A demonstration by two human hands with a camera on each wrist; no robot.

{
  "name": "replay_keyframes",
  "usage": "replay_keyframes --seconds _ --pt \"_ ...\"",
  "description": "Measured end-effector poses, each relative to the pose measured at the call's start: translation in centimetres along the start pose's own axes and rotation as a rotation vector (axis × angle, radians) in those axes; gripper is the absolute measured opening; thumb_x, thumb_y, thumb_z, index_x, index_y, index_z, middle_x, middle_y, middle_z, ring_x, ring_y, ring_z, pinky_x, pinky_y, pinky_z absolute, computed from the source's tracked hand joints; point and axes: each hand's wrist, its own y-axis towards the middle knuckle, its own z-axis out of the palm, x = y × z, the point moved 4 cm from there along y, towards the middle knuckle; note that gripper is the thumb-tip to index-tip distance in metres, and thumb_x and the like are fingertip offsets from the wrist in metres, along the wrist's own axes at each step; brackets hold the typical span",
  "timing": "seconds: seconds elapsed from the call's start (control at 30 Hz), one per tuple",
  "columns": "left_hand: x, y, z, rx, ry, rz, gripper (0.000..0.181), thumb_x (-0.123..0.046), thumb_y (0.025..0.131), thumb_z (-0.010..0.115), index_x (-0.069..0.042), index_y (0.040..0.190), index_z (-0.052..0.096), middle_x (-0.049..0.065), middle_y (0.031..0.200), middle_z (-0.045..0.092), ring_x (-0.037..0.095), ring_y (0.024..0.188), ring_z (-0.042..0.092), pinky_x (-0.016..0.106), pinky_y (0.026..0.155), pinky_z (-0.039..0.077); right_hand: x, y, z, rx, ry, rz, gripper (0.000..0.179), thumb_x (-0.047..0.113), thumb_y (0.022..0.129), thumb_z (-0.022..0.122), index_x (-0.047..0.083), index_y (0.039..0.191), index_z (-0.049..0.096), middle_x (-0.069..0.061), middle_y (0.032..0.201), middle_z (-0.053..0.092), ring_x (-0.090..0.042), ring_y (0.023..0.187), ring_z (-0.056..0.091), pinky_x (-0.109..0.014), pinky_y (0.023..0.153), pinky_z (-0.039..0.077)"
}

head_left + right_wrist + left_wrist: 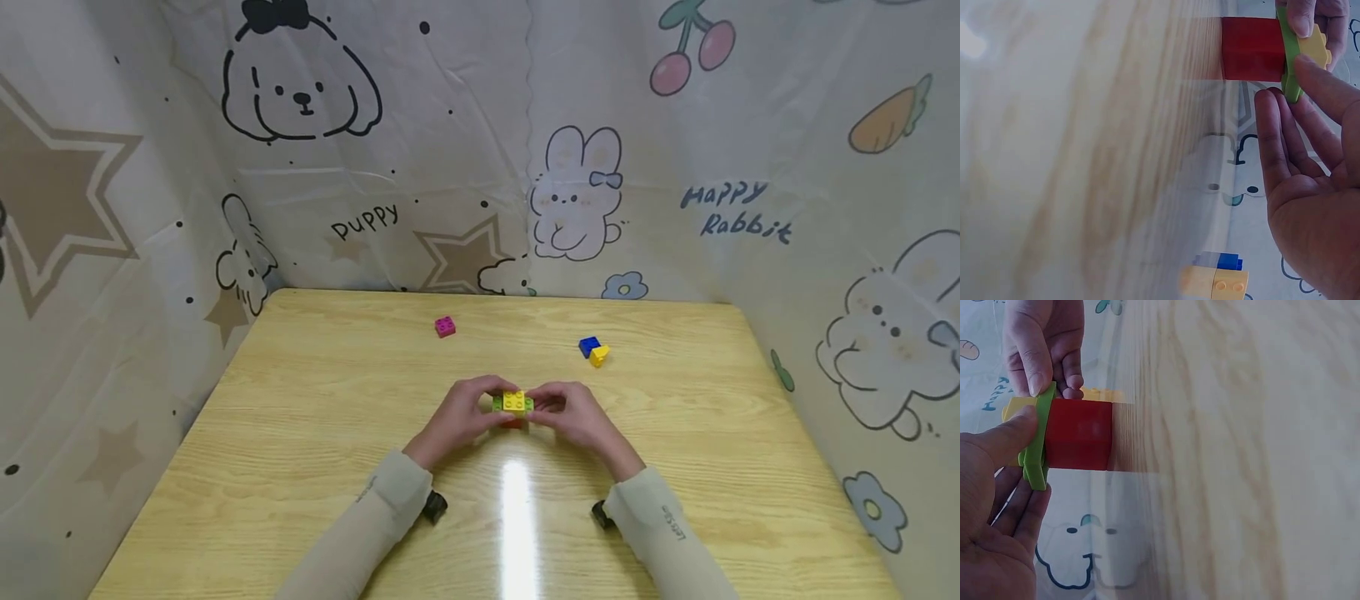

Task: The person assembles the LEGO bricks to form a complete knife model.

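A small stack of toy building bricks stands on the table between the hands. At its bottom is a red brick (pixel 1079 434), with a wider, thin green brick (pixel 1037 456) across it and a yellow brick (pixel 513 402) with studs on top. My left hand (pixel 467 410) pinches the stack from the left, thumb on the near side and fingers behind. From the right, my right hand (pixel 573 412) pinches the end of the green brick, its thumb by the yellow one. In the wrist views, the lower fingers of both hands extend below the green brick.
A pink brick (pixel 445 327) lies toward the back left of the wooden table (pixel 330 358). Further right, a blue brick (pixel 589 345) sits against a yellow sloped brick (pixel 599 357). A patterned cloth (pixel 465 167) hangs behind and at both sides.
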Motion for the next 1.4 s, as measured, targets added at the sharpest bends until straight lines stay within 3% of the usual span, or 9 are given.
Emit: replay_keyframes --seconds 0.27,0.97,1.07,1.17,1.27,1.4 --pt "0.0 -0.1 0.1 0.007 0.021 -0.034 0.035 -0.017 0.091 0.081 -0.020 0.124 0.072 -0.005 0.118 0.074 0.013 0.108 0.066 0.044 0.103 0.052 0.0 -0.1 0.1 0.000 -0.015 -0.004 0.032 0.016 0.092 0.080 0.007 0.123 0.074 -0.005 0.109 0.075 -0.015 0.095 0.071 -0.029 0.083 0.061" --pt "0.1 0.0 -0.1 0.024 0.037 -0.014 0.035 -0.017 0.089 0.083 -0.020 0.123 0.073 -0.007 0.118 0.074 0.011 0.107 0.067 0.042 0.102 0.054 0.0 0.0 0.4 0.005 -0.024 -0.025 0.031 0.017 0.094 0.079 0.007 0.123 0.074 -0.005 0.109 0.075 -0.015 0.096 0.070 -0.031 0.085 0.060" --pt "0.2 0.2 -0.2 0.059 0.023 -0.019 0.043 -0.019 0.089 0.084 -0.018 0.129 0.070 -0.004 0.125 0.072 0.015 0.113 0.066 0.042 0.104 0.054 0.0 0.0 0.4 0.005 -0.019 -0.025 0.031 0.017 0.094 0.079 0.007 0.122 0.074 -0.005 0.109 0.075 -0.015 0.096 0.070 -0.032 0.086 0.060" --pt "0.3 0.5 -0.8 0.085 -0.011 -0.061 0.055 -0.027 0.088 0.084 -0.018 0.139 0.064 -0.002 0.135 0.068 0.020 0.124 0.063 0.045 0.109 0.051 0.1 -0.1 0.3 0.006 -0.022 -0.024 0.031 0.016 0.094 0.079 0.007 0.123 0.074 -0.005 0.109 0.074 -0.015 0.096 0.070 -0.032 0.086 0.060" --pt "0.9 1.2 -2.2 0.034 -0.056 -0.108 0.062 -0.033 0.091 0.082 -0.018 0.146 0.058 0.001 0.140 0.065 0.024 0.130 0.060 0.049 0.113 0.047 0.1 -0.1 0.2 0.002 -0.026 -0.021 0.030 0.016 0.094 0.079 0.007 0.122 0.074 -0.005 0.109 0.074 -0.015 0.096 0.070 -0.032 0.087 0.060" --pt "2.1 2.7 -4.8 -0.106 -0.081 -0.118 0.058 -0.029 0.095 0.077 -0.015 0.147 0.056 0.010 0.140 0.064 0.027 0.130 0.060 0.049 0.115 0.044 0.3 0.0 0.0 -0.006 -0.029 -0.021 0.030 0.015 0.093 0.079 0.007 0.122 0.074 -0.004 0.109 0.074 -0.015 0.096 0.069 -0.032 0.087 0.060"
